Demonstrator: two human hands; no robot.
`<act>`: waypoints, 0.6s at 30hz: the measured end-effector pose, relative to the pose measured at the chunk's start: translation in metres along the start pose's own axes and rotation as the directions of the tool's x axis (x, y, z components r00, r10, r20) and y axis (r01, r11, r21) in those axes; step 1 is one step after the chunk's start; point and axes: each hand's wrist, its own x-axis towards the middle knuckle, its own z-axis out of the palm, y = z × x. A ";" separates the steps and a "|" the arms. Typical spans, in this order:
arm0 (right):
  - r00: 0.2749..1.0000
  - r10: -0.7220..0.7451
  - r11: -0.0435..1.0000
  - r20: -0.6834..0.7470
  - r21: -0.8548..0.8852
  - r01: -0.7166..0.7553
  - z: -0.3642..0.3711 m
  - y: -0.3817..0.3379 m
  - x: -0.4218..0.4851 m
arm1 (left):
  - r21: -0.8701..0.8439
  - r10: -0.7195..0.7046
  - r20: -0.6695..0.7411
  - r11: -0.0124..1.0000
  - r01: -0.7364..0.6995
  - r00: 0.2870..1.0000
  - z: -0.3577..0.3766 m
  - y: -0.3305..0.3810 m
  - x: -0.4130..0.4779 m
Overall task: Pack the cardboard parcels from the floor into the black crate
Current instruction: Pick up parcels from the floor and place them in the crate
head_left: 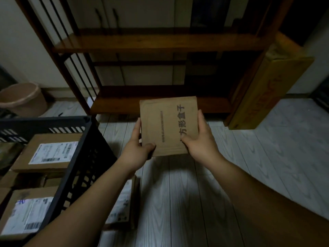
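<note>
item 1: flat parcel, brown cardboard, dark printed characters down its right side and a fine line of print down its middle. held in the air above the floor, in front of the lowest board of the wooden shelf, to the right of the crate and outside it.

item 2: left hand, grasping the flat parcel at its lower left corner, thumb on the top face, fingers along the left edge.

item 3: right hand, grasping the same parcel on its right side, thumb on the top face, fingers wrapped over the right edge.

item 4: black crate, slotted walls, standing on the floor at the left. inside it, an upper labelled parcel and a lower labelled parcel, both lying flat with white labels up; darker cardboard shows between them.

item 5: floor parcel, white label up, lying just beside the crate's right wall, partly hidden under the left forearm.

item 6: long yellow carton, leaning against the right end of the shelf.

item 7: pink bucket, on the floor behind the crate, far left.
</note>
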 end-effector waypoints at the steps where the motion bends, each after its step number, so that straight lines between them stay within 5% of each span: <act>1: 0.999 -0.028 1.000 -0.038 -0.004 0.028 -0.004 -0.006 0.001 | -0.005 0.032 -0.010 0.999 -0.032 0.999 -0.001 0.008 -0.001; 11: 0.970 -0.187 0.980 -0.153 0.044 0.196 -0.018 -0.053 -0.007 | 0.037 0.234 -0.152 0.972 -0.231 0.960 -0.011 0.057 -0.022; 18: 0.993 -0.087 0.993 -0.075 0.071 0.092 -0.055 -0.156 -0.044 | 0.052 0.123 -0.131 0.992 -0.117 0.984 -0.046 0.147 -0.073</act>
